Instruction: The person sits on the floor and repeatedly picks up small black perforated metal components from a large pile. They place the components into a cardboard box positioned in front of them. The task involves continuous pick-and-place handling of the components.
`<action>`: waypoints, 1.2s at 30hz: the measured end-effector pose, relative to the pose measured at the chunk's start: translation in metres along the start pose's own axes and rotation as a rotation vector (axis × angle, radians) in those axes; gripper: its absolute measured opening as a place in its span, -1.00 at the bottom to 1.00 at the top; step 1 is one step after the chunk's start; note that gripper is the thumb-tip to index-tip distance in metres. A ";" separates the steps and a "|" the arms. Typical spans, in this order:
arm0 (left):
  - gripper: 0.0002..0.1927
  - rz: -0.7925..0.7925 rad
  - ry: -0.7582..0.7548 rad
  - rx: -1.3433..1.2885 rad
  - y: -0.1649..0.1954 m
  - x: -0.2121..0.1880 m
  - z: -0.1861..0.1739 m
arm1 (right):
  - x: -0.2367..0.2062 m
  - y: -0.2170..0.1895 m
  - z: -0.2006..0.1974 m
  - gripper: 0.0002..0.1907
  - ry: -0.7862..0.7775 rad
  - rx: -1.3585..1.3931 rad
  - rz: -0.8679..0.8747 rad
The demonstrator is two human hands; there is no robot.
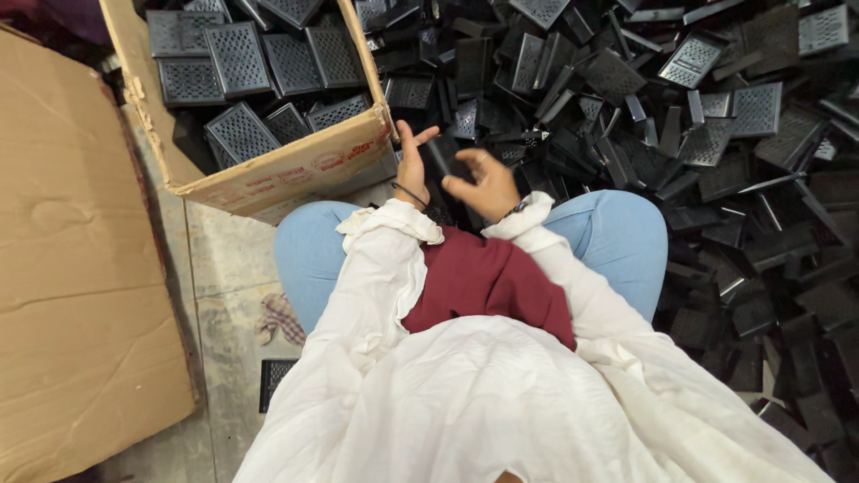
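Seated on the floor, the person grips a black perforated plate [445,159] between the left hand [412,166] and right hand [489,186], fingers curled about its edges, just beside the cardboard box [277,170] and before the heap of plates [680,134].

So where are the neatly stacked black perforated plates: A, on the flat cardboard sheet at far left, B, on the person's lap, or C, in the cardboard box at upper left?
C: the cardboard box holds the stacked black plates; the rest lie loose in a pile.
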State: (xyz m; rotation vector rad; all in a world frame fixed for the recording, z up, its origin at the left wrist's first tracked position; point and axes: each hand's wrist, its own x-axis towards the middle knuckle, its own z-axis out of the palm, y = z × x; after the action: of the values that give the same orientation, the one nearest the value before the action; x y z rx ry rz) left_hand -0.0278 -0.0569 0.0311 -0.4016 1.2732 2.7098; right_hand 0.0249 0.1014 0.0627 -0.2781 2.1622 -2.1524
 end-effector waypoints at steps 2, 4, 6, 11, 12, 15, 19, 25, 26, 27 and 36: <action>-0.17 -0.009 0.003 0.007 0.002 0.000 0.001 | -0.006 0.004 0.004 -0.43 -0.042 -0.030 0.018; -0.16 -0.006 -0.049 0.027 0.001 0.000 0.001 | -0.008 0.006 0.006 -0.40 -0.015 -0.075 0.044; -0.23 -0.020 -0.047 -0.013 -0.002 -0.001 0.001 | -0.008 0.006 0.007 -0.37 -0.009 -0.068 0.059; -0.57 0.163 -0.130 0.052 -0.014 -0.005 0.000 | -0.006 0.001 0.008 -0.32 -0.032 -0.010 -0.002; -0.56 0.180 -0.141 0.065 -0.015 -0.005 0.000 | -0.007 0.000 0.008 -0.32 -0.030 -0.049 -0.020; -0.57 0.216 -0.173 0.034 -0.014 -0.006 -0.001 | -0.007 -0.002 0.007 -0.31 -0.045 -0.128 -0.058; -0.56 0.171 -0.186 -0.099 -0.002 -0.006 -0.004 | -0.003 0.000 -0.001 -0.35 -0.019 0.030 0.080; -0.52 0.080 -0.256 -0.245 0.009 -0.007 -0.004 | 0.003 0.025 -0.024 -0.57 -0.052 0.503 0.432; -0.55 0.075 -0.214 -0.190 0.007 -0.006 -0.003 | 0.004 0.028 -0.028 -0.60 -0.039 0.538 0.445; -0.56 0.070 -0.169 -0.134 0.004 -0.006 -0.002 | 0.005 0.031 -0.032 -0.61 0.007 0.550 0.422; -0.61 0.307 -0.220 0.541 -0.003 -0.041 0.010 | 0.009 -0.001 -0.050 -0.68 0.123 0.556 0.178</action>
State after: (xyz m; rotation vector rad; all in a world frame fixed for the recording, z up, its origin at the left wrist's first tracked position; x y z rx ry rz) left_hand 0.0104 -0.0468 0.0467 0.1591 2.0358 2.3801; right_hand 0.0065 0.1489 0.0648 0.0845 1.4717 -2.5890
